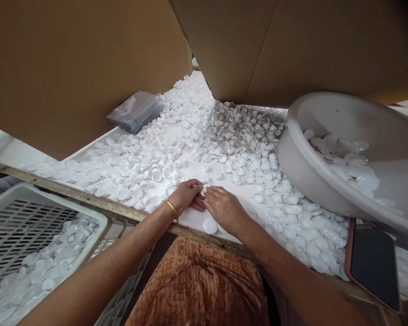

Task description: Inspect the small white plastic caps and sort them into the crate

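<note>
My left hand (189,194), with a gold-coloured bangle at the wrist, and my right hand (225,206) meet fingertip to fingertip above the white tabletop. Both pinch a small white plastic piece (204,189) between them; fingers cover most of it, so its exact shape is hidden. Just below the hands lies a small white saucer (210,226) near the table edge. Tiny white cups (156,174) are heaped to the left and beyond. Many white saucers (309,235) spread over the table on the right.
A tilted grey basin (299,149) holding white discs stands at right, with a phone (372,262) below it. Cardboard panels (88,68) rise behind. A clear plastic packet (136,111) lies on the pile. At lower left is a slatted basket (98,222) of white pieces.
</note>
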The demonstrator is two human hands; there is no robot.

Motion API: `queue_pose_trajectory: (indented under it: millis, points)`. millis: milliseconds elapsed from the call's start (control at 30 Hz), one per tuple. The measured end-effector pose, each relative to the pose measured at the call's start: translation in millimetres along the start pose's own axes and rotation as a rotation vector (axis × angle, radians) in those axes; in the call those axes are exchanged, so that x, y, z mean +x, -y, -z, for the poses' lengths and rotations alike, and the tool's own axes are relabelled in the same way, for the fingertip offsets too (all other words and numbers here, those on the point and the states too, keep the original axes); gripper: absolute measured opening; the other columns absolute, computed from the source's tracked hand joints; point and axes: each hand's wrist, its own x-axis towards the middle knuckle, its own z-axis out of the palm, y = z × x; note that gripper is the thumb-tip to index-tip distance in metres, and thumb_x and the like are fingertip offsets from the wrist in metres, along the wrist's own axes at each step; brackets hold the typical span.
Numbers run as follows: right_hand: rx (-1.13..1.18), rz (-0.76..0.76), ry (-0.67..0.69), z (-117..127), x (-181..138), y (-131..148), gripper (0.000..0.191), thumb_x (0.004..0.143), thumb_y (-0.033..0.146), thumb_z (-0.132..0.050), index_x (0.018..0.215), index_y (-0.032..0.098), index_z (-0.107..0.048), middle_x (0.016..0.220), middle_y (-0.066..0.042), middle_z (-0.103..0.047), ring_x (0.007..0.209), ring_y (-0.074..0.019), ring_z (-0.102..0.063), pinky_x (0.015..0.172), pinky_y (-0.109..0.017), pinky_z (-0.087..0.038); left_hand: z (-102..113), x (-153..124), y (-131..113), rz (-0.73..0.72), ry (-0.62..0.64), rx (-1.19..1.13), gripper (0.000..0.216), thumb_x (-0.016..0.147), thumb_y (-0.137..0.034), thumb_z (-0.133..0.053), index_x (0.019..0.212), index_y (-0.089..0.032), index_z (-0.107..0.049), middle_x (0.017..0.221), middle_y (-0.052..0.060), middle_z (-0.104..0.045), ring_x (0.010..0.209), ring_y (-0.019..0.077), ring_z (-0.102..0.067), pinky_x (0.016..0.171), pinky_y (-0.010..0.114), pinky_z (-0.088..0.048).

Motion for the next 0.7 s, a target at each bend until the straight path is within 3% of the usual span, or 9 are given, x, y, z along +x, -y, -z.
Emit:
queue_pose_trajectory:
  millis: [100, 267, 567, 700]
  points:
    - [0.072, -0.022, -0.024, 5.9, -7.2, -0.7, 0.025, 0.085, 0.019, -0.050, 0.105, 0.010, -0.063, 0.112, -0.011, -0.063, 0.110, -0.0213, -0.053, 0.096, -0.033, -0.045, -4.1, -1.2, 0.9, -0.032, -0.066, 0.162, 0.019, 0.086, -0.031, -0.042, 0.076, -0.016, -0.047, 0.049, -0.003, -0.052, 0.036, 0.0146, -0.057, 0.036, 0.024, -0.048]
    - [-0.027, -0.107, -0.022, 8.0, -18.2, -0.8, 0.029, 0.087, 0.021, -0.047, 0.112, 0.011, -0.060, 0.115, -0.010, -0.062, 0.111, -0.0237, -0.052, 0.100, -0.042, -0.037, -8.7, 3.3, 5.5, -0.111, -0.096, 0.381, 0.015, 0.082, -0.031, -0.051, 0.077, -0.017, -0.049, 0.043, -0.007, -0.046, 0.031, 0.0146, -0.053, 0.030, 0.020, -0.040]
    - [-0.089, -0.069, 0.042, 9.4, -10.1, -2.5, 0.026, 0.089, 0.018, -0.043, 0.104, 0.012, -0.064, 0.106, -0.010, -0.066, 0.112, -0.0211, -0.052, 0.107, -0.044, -0.023, -9.2, 8.1, -5.1, 0.025, 0.034, 0.250, 0.018, 0.081, -0.025, -0.052, 0.096, -0.018, -0.048, 0.046, -0.006, -0.051, 0.034, 0.0140, -0.054, 0.034, 0.020, -0.044]
    - [-0.068, -0.102, 0.040, 8.8, -10.9, 1.5, 0.027, 0.088, 0.017, -0.042, 0.103, 0.014, -0.064, 0.109, -0.009, -0.065, 0.113, -0.0204, -0.051, 0.110, -0.046, -0.012, -14.7, 3.4, -5.2, 0.006, 0.015, 0.263, 0.020, 0.083, -0.024, -0.045, 0.103, -0.019, -0.045, 0.043, -0.006, -0.050, 0.034, 0.0154, -0.055, 0.035, 0.022, -0.046]
